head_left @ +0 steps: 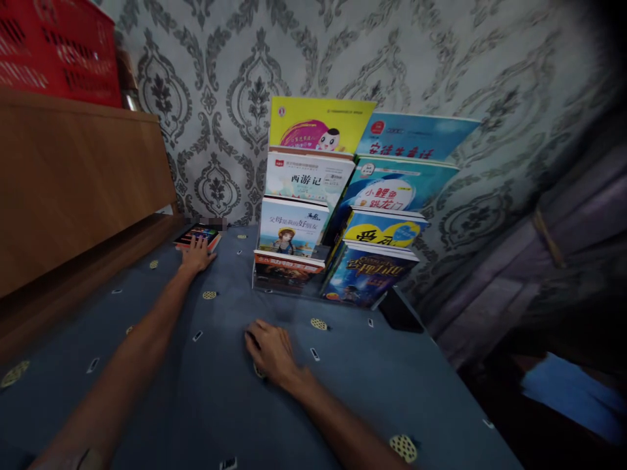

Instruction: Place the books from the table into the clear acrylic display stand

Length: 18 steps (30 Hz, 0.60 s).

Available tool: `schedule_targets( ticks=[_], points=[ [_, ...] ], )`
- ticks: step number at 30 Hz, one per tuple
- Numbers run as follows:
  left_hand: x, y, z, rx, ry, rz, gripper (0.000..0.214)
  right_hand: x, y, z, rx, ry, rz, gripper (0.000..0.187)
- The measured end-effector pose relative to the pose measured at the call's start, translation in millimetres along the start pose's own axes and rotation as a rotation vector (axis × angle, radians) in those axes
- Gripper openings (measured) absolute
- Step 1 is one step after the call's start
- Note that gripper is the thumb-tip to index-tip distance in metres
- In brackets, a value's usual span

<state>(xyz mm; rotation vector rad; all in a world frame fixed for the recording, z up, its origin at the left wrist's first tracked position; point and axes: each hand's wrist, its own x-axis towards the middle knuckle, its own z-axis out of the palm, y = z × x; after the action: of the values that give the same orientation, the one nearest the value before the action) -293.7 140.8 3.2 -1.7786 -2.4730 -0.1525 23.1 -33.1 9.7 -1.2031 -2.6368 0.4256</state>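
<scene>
My left hand (196, 256) reaches far forward and lies flat on a dark, colourful book (198, 235) at the back left of the blue patterned tablecloth (196, 391). Its fingers are spread over the book's near edge. My right hand (269, 351) rests palm down on the cloth in the middle, fingers loosely curled, nothing visible in it. Behind it stands a clear tiered display rack (337, 215) filled with several children's books in two columns.
A wooden cabinet side (73, 183) rises along the left, with a red crate (59, 49) on top. Patterned grey wallpaper (220, 98) backs the table. A dark block (399, 313) sits by the rack's right foot. The table's right edge drops off to a dim area.
</scene>
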Motion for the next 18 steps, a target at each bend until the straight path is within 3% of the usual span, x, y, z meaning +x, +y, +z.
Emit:
schedule_targets(
  ticks=[2, 5, 11, 18],
  points=[
    [5, -3, 1.6, 0.018, -0.031, 0.005, 0.071, 0, 0, 1, 0.009, 0.001, 0.006, 0.020],
    [3, -8, 1.6, 0.061, 0.015, 0.062, 0.064, 1, 2, 3, 0.028, 0.006, 0.018, 0.020],
    [-19, -18, -7.9, 0.135, 0.090, 0.192, 0.044, 1, 4, 5, 0.057, 0.023, -0.010, 0.019],
    [-35, -16, -25.1, 0.206, 0.123, 0.302, 0.043, 1, 7, 10, 0.058, 0.047, -0.023, 0.020]
  ],
)
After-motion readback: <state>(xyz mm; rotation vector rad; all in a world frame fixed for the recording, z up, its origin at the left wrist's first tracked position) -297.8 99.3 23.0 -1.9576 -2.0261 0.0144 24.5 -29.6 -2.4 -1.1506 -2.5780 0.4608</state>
